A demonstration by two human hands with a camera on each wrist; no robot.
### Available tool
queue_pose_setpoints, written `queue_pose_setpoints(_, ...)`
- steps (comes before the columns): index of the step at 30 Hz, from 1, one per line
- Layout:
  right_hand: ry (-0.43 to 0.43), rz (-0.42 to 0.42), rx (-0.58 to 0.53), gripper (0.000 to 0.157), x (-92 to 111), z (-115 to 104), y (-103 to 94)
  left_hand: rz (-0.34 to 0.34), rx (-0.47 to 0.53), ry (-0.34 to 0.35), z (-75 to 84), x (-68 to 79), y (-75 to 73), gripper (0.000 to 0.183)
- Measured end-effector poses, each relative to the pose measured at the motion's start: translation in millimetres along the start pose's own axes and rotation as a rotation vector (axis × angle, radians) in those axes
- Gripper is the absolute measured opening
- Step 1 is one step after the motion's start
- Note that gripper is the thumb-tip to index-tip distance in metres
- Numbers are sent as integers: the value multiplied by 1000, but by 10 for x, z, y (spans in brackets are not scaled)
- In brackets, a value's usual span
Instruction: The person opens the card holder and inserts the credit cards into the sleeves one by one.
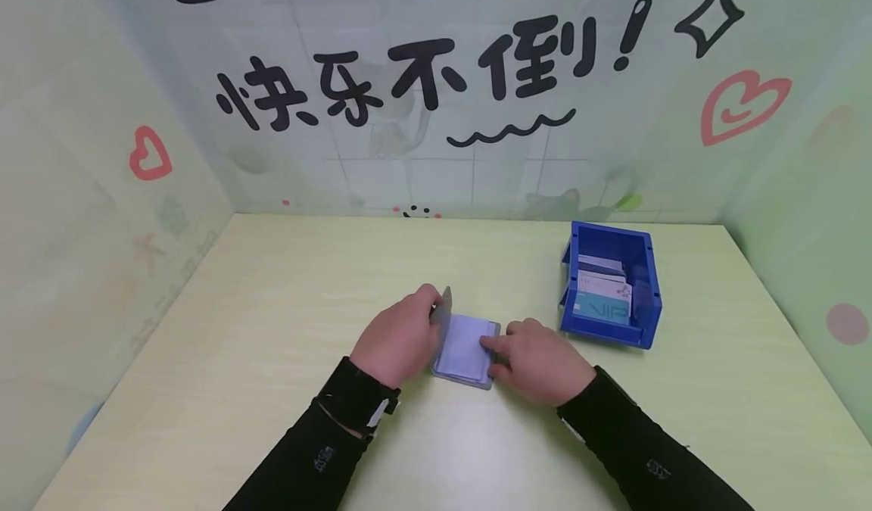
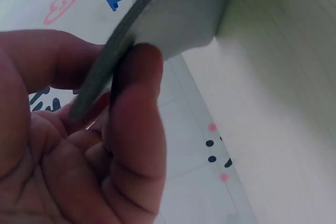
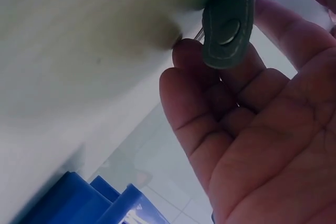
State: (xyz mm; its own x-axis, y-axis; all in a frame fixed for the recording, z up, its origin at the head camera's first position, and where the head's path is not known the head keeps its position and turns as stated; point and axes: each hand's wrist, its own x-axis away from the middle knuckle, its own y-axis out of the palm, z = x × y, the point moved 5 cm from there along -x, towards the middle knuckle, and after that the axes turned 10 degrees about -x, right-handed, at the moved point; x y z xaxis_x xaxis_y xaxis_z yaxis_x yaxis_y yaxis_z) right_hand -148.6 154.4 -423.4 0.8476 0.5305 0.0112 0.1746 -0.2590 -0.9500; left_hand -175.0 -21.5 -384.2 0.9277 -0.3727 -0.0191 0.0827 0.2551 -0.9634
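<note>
On the worktop (image 1: 306, 284), directly between both hands, an opened grey-green card holder (image 1: 463, 350) with pale sleeves (image 1: 466, 331), long axis running roughly near to far. At the holder's left edge, a left hand (image 1: 400, 337) with thumb and fingers clamped on the raised cover (image 2: 178, 19). At the holder's right edge, touching and so just as near, a right hand (image 1: 541, 363) with index fingertip on the top sleeve and thumb by the rim; impossible to tell whether pinching. Beside those fingers, the holder's snap tab (image 3: 228, 30). Right of the holder and farther back, a blue box (image 1: 608, 333) of cards (image 1: 606, 290), including a teal one marked VIP at the front.
</note>
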Motion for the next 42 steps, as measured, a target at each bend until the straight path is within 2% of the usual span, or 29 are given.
queue_pose_setpoints(5, -6, 2, 2, 41, 6, -2, -15, 9, -106, 22, -48, -5, 22, 42)
queue_pose_setpoints(9, -10, 3, 5, 41, 9, -2, -16, 25, -192, 53, -66, -4, 59, 38)
queue_pose_setpoints(13, -7, 2, 6, 40, 12, 4, -30, 27, -221, 36, -96, -8, 99, 33)
queue_pose_setpoints(19, 9, 2, 8, 38, 14, 28, -65, -34, -233, 0, -120, -9, 153, 28)
queue_pose_setpoints(33, 48, -12, 1, 36, -13, 93, -66, -35, -374, 22, -136, -7, 306, 31)
queue_pose_setpoints(38, 66, -6, -61, 30, 15, 94, -127, -56, -373, 20, -120, -1, 356, 36)
queue_pose_setpoints(42, 121, 30, -193, 20, 87, 160, -358, -51, -380, 21, -110, 3, 366, 40)
